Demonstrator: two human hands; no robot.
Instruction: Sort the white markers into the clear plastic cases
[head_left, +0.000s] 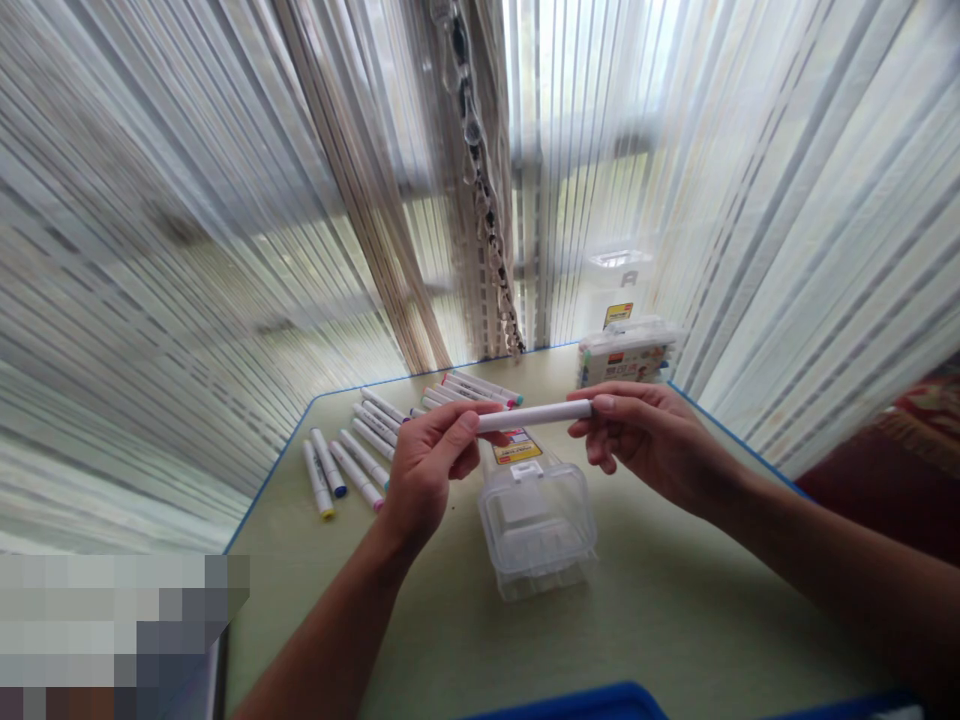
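A white marker (534,415) is held level above the table, stretched between both hands. My left hand (439,450) pinches its left end with thumb and fingers. At the other end, my right hand (637,425) has thumb and forefinger closed on the tip, its other fingers curled loosely. Just below the marker stands a clear plastic case (538,520) with a yellow label (516,447); no markers show inside it. To the left lie several white markers (360,475) with coloured ends, in loose rows, some partly hidden behind my left hand.
Behind my right hand, a filled marker case (626,352) stands at the table's back edge, near another clear container (616,285). String curtains (187,200) and a beaded strand (480,170) hang beyond the pale green table (442,640). A blue object (585,703) lies at the near edge.
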